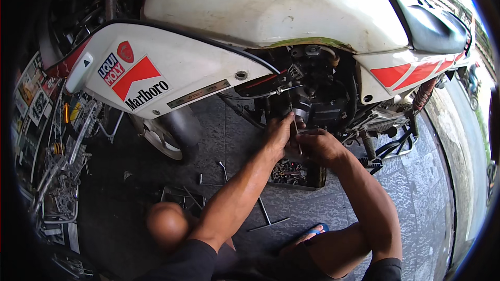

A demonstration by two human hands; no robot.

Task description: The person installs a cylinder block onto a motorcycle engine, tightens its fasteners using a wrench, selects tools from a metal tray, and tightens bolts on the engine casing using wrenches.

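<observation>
A white and red motorcycle (276, 10) stands side-on before me, its dark engine (325, 106) exposed under the tank. At the engine's lower front, my left hand (280, 134) is closed around a slim metal rod-like tool (296, 134). My right hand (322, 147) is closed too, its curled fingers at the same tool from the right. The tool stands nearly upright between the hands; its exact kind is too small to make out. What its upper end touches is unclear among the engine parts. Just above runs a thin silver cable or lever (284, 91).
Below my hands sits a tray of small metal parts (291, 174). T-handle wrenches (267, 218) lie on the dark tiled floor (312, 216). The front wheel (172, 132) is at left, near a rack of parts (57, 177). A road (476, 140) runs along the right.
</observation>
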